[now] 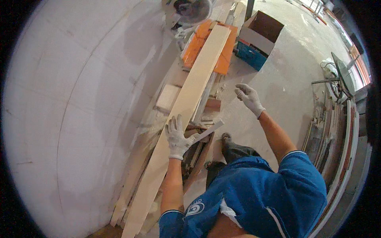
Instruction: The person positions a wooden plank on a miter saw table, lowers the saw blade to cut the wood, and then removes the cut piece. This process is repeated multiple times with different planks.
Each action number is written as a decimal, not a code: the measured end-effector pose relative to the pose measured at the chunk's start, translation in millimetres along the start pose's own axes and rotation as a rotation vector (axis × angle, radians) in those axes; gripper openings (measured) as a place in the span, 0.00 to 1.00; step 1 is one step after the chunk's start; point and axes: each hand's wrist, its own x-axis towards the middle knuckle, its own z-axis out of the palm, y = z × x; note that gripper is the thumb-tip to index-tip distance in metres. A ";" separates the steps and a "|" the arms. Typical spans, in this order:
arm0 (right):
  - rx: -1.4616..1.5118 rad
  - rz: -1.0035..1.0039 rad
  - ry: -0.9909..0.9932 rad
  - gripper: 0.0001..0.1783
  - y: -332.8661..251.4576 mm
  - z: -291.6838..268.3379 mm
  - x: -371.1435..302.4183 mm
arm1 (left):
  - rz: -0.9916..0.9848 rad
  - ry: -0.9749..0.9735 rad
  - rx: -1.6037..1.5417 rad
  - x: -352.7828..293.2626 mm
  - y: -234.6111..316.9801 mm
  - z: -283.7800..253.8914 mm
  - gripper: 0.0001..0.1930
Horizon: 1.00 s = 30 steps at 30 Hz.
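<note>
Grip spread wide, the white-gloved left hand [177, 139] lies flat on a long cream board [196, 83], seemingly steadying it, a slim white strip [212, 129] beside its thumb; whether the white-gloved right hand's [249, 98] curled grip holds anything, I cannot tell; beyond, an orange rectangular panel [195, 49] underlies the board, perhaps propping it.

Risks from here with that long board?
1. The board might slide or twist: the left hand rests on it, but the right hand is off it.
2. The white strip by the left thumb might fall; whether it is gripped is unclear.
3. Tripping, perhaps: the shoes are near a plank.
</note>
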 end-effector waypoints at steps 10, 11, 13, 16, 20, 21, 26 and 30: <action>0.555 0.249 0.026 0.27 31.2 -21.2 260.2 | -0.197 -0.087 0.153 182.4 34.0 87.7 0.66; 0.525 0.229 0.086 0.27 33.7 -15.3 291.8 | -0.259 -0.109 0.103 200.2 38.7 94.3 0.66; 0.516 0.227 -0.008 0.26 39.1 -12.0 349.8 | -0.387 -0.188 0.175 233.2 48.1 102.8 0.64; 0.431 0.299 -0.014 0.24 51.0 1.4 389.0 | -0.443 -0.273 0.114 257.8 58.9 100.7 0.65; 0.412 0.359 0.094 0.31 59.2 8.3 385.3 | -0.518 -0.312 0.112 266.9 71.9 100.1 0.64; 0.431 0.369 0.123 0.30 57.9 5.7 380.8 | -0.505 -0.274 0.086 267.5 75.1 100.0 0.64; 0.463 0.329 0.138 0.25 37.3 -5.4 369.2 | -0.562 -0.255 0.076 257.1 82.6 92.3 0.64; 0.258 0.249 0.064 0.22 18.0 14.0 388.6 | -0.612 -0.252 0.053 263.9 60.5 83.2 0.67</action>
